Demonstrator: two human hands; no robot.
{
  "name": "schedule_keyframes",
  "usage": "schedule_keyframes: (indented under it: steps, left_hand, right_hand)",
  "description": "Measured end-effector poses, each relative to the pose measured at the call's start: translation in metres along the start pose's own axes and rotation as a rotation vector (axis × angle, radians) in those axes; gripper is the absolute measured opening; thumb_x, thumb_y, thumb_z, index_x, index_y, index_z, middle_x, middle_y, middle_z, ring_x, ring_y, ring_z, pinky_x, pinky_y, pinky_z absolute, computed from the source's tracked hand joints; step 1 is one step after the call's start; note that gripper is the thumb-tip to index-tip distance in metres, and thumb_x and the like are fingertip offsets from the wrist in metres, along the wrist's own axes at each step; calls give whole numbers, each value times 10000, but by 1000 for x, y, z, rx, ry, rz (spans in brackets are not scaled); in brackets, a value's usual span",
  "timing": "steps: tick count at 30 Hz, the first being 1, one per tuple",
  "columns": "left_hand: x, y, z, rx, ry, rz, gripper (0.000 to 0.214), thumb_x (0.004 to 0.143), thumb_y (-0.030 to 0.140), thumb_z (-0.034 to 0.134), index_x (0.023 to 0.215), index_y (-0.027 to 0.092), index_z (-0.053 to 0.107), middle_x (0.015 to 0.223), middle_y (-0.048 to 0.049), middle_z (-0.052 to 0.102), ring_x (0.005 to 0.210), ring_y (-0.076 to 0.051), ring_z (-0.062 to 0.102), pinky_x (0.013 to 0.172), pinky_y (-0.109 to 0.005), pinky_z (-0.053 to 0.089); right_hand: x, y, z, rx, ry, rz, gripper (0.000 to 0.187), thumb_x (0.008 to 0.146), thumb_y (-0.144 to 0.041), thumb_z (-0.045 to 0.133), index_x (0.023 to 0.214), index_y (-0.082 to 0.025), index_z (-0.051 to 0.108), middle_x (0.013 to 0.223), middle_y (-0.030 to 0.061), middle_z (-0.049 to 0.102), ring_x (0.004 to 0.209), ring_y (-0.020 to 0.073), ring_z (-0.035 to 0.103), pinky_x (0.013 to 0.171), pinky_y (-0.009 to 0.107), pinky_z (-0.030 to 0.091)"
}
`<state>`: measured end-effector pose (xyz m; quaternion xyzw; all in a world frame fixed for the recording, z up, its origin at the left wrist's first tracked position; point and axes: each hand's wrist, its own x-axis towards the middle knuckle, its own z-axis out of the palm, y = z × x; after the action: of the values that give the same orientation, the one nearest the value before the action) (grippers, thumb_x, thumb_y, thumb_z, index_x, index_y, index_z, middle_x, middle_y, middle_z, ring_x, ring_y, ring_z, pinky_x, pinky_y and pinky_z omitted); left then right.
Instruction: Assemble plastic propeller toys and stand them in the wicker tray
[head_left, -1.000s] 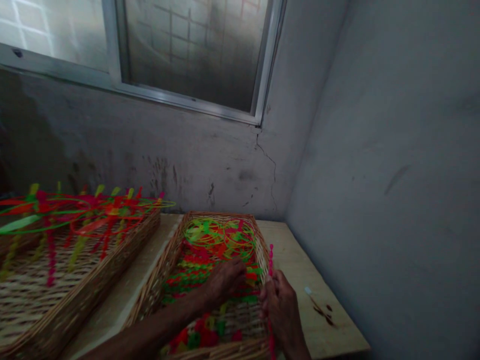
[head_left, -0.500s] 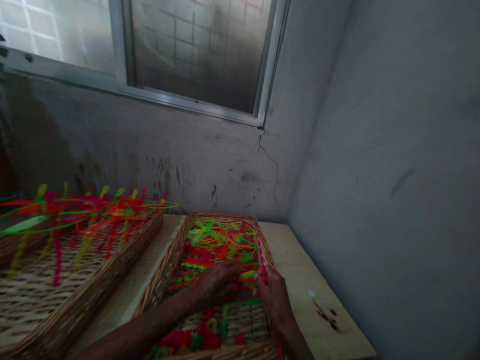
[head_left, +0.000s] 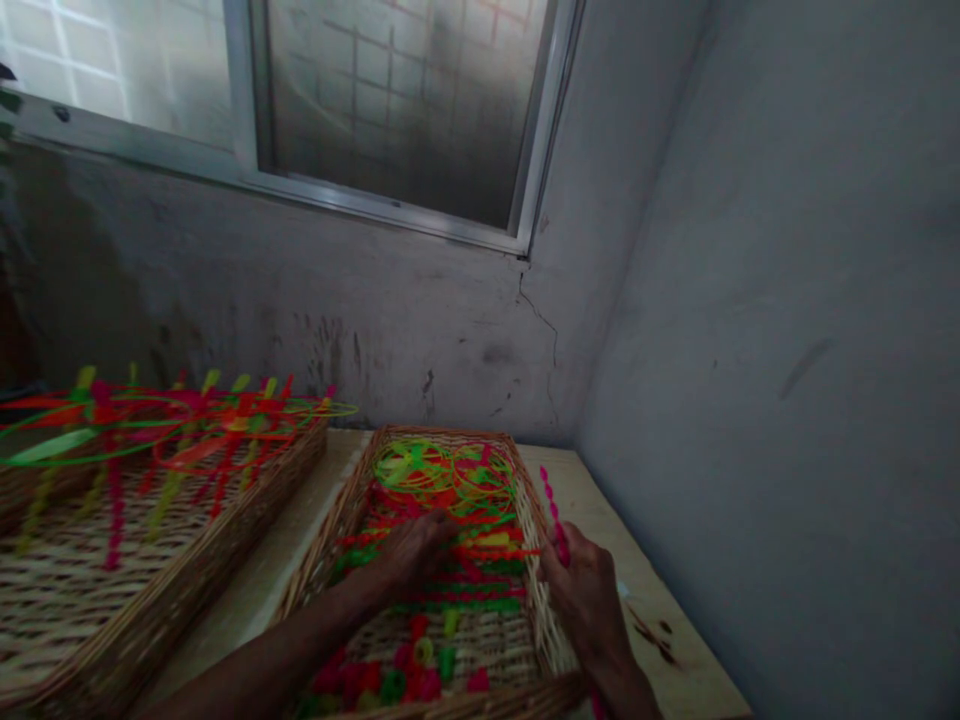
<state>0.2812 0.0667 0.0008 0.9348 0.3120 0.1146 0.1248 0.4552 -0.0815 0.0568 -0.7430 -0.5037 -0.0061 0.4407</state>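
My right hand [head_left: 589,590] is closed around a pink twisted plastic stick [head_left: 551,500]. The stick's upper end points up past the fingers, and more pink shows below the wrist. This hand is over the right rim of the middle wicker basket [head_left: 536,590]. My left hand [head_left: 416,550] reaches into that basket with its fingers bent down over the colored twisted sticks [head_left: 487,605]. Its fingertips are partly hidden, so I cannot tell whether it grips one. Beside it lies an orange and yellow stick [head_left: 495,541]. Thin plastic ring propellers [head_left: 412,465] rest at the basket's far end.
Short colored plastic tubes [head_left: 405,680] lie in the basket's near end. A larger wicker basket [head_left: 247,520] at left has ring propellers on sticks [head_left: 236,425] along its far side. A small thin stick and dark bits [head_left: 660,640] are on the table [head_left: 570,490] at right, near the wall.
My right hand has moved right, out over the basket's rim, carrying the pink twisted stick. My left hand has shifted a little left and up over the sticks.
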Motion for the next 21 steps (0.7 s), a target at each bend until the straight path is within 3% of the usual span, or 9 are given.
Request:
schedule_keyframes:
  steps: [6,11,15,18,21]
  left_hand:
    - [1,-8,4,3,16,11,173,788,277,464,876,194,588,939,-68,605,820,-201,565,656,-257,407]
    - [-1,-8,7,-21,6,31,206,700,181,495,890,187,574,950,-60,619,839,-201,566,681,-259,411]
    - [-3,-5,2,-71,-18,63,209,671,163,493,855,184,589,871,-40,630,764,-179,570,612,-226,400]
    - [-5,-2,-13,-190,14,82,174,724,185,454,809,167,605,771,-17,622,702,-155,551,582,-209,382]
    - [-10,3,-38,-270,130,31,280,816,297,390,736,135,604,653,-5,568,613,-131,498,549,-208,364]
  right_hand:
    - [-1,3,-42,33,-58,113,217,709,-399,385,596,-222,442,438,-35,487,334,92,425,366,202,342]
    - [-6,3,-86,209,18,307,309,616,-522,501,611,-213,487,436,-56,495,305,68,389,302,182,323]
    - [-6,12,-114,263,113,335,336,552,-519,582,643,-198,534,444,-46,534,293,54,395,298,166,323]
    - [-5,12,-113,342,174,367,330,545,-490,612,662,-189,545,458,-46,549,283,39,375,283,152,294]
    - [0,5,-90,449,196,378,315,553,-448,631,681,-176,537,462,-43,557,286,35,366,283,149,274]
